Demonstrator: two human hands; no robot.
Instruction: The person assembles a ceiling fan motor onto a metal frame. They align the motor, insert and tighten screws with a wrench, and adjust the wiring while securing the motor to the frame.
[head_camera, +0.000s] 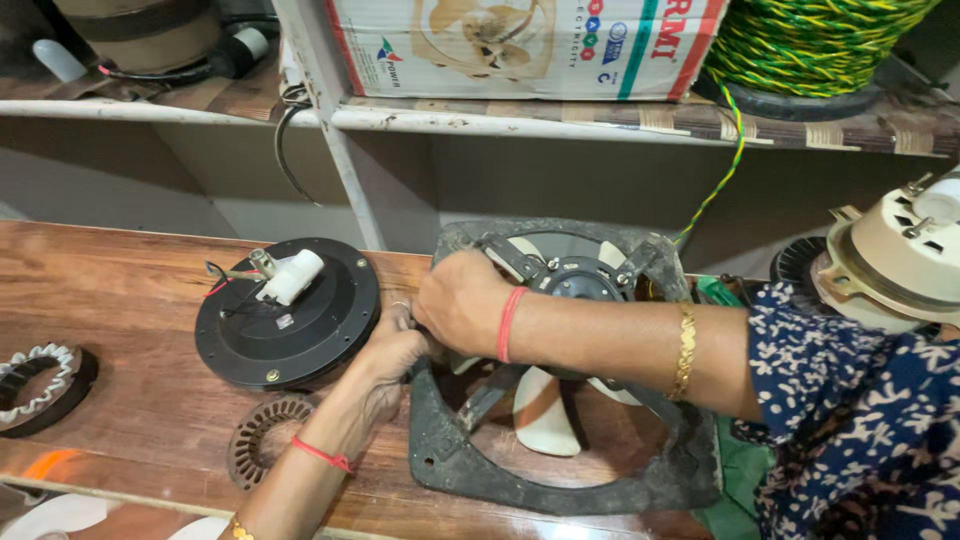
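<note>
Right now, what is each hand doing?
Left hand: closed on the dusty grey square exhaust fan frame.
Right hand: gripping that frame's edge.

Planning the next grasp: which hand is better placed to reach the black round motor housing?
Left. The left hand lies beside the black round motor housing; the right hand grips the grey square exhaust-fan frame, farther off.

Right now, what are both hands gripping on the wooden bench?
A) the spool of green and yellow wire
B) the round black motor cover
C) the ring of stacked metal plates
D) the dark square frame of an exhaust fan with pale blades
D: the left hand and right hand both close on the left edge of the exhaust fan frame, while the round black motor cover lies untouched beside them.
</note>
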